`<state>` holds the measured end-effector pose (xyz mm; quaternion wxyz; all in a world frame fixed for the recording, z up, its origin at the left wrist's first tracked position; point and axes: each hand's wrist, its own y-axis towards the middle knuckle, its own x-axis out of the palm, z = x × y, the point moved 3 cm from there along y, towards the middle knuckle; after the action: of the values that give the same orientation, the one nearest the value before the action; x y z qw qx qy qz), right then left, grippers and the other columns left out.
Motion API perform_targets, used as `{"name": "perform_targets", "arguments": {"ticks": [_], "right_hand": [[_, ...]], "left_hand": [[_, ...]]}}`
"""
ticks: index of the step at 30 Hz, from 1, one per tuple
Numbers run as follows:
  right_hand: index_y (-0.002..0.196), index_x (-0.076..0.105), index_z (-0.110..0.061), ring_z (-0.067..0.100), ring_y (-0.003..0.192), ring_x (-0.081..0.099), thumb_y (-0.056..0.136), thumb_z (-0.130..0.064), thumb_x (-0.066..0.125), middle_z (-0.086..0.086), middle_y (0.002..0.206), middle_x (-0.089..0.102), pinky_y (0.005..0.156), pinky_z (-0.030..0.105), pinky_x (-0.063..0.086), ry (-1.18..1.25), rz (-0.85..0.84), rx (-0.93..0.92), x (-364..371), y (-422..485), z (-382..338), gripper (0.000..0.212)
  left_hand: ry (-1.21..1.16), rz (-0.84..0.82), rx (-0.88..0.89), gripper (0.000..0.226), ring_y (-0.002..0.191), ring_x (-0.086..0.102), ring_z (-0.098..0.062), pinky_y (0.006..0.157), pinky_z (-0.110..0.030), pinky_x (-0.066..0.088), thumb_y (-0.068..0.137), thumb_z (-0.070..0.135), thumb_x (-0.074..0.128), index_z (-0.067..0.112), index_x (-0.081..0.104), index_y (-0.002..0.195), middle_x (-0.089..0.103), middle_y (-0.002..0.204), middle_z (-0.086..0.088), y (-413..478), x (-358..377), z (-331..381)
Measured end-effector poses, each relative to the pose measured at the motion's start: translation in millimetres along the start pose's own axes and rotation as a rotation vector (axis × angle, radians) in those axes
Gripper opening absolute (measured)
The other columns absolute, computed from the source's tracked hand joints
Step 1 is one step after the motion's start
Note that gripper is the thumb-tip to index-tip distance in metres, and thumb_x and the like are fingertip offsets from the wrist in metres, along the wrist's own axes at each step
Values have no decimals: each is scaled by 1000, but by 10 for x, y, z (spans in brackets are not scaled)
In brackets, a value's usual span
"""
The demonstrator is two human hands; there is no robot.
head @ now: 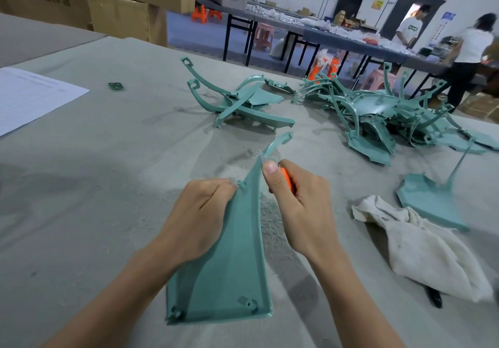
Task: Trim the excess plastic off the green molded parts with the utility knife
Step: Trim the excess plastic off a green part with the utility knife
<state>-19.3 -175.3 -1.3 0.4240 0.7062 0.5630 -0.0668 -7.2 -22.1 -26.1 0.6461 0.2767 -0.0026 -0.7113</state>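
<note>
I see the left hand (199, 218) curled on the green molded part (229, 261), left of the white rag (421, 242); the right hand (299, 202), nearer the rag, wraps its fingers round the orange utility knife (286, 179), thumb at the part's narrow neck; more green parts (391, 115) lie beyond the rag.

Your cloth-covered table (94, 158) carries a printed sheet (29, 96) at far left, a green fragment (116, 86) near it, a small heap (243, 102) of green molded parts ahead, a larger heap (391, 115) to its right, a single part (429, 202) just beside a white rag (421, 245), and fine shavings (270, 212).
</note>
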Motion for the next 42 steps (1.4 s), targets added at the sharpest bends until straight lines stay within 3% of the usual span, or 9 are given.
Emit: {"name": "perform_targets", "arguments": {"ticks": [5,10,14,18,24,30,35,39,42], "right_hand": [[63,45,-6,23,53,42,95,-64,33,15,57,47,52,30,29,1,61,36,-77,73,150,67],[65,50,0,10,51,38,91,-66,32,18,60,52,52,29,32,14,123,119,-148,154,327,74],[59,51,-11,7,50,38,96,-62,39,-6,53,47,53,25,33,35,205,276,-311,238,611,64],[60,53,-15,12,51,36,102,-54,42,-11,49,43,61,36,30,195,268,395,-426,224,711,58],[61,51,-11,4,44,33,95,-55,38,-8,47,40,45,12,26,155,11,19,-168,52,183,57],[63,48,-2,25,50,40,93,-64,35,14,53,44,53,40,32,-8,-42,-24,-148,38,121,70],[63,45,0,28,53,41,93,-65,35,18,57,47,54,38,31,-3,11,21,-224,113,259,73],[63,50,1,8,48,36,89,-67,36,2,50,43,49,21,29,33,59,108,-296,187,403,74],[65,55,0,3,46,40,94,-64,39,-16,47,51,53,23,31,-5,121,243,-387,252,567,73]], "left_hand": [[-15,-70,15,34,50,28,-13,53,-40,25,81,29,34,10,26,55,30,53,-2,-52,68,47],[-11,-110,45,34,50,29,-12,52,-35,26,82,27,36,9,25,55,31,53,-2,-90,61,83],[-9,-139,108,34,48,28,-9,50,-31,27,80,35,35,16,25,53,30,51,5,-134,68,142],[-26,-134,133,36,49,27,-10,50,-36,26,80,38,34,16,23,54,29,52,1,-106,25,154],[85,-6,-4,33,49,26,-11,52,-39,26,79,32,36,16,22,54,27,50,6,-59,-31,42],[181,4,32,35,48,27,-13,51,-41,29,75,44,29,16,21,55,28,50,4,-75,-41,69],[196,6,111,36,47,30,-14,49,-36,27,78,43,29,18,22,53,32,51,1,-122,-12,138],[179,-24,187,34,47,31,-13,49,-35,27,82,39,31,17,26,57,32,54,0,-145,3,172],[165,-40,200,36,47,31,-12,49,-39,30,83,38,32,17,23,56,32,53,0,-142,25,180]]}}
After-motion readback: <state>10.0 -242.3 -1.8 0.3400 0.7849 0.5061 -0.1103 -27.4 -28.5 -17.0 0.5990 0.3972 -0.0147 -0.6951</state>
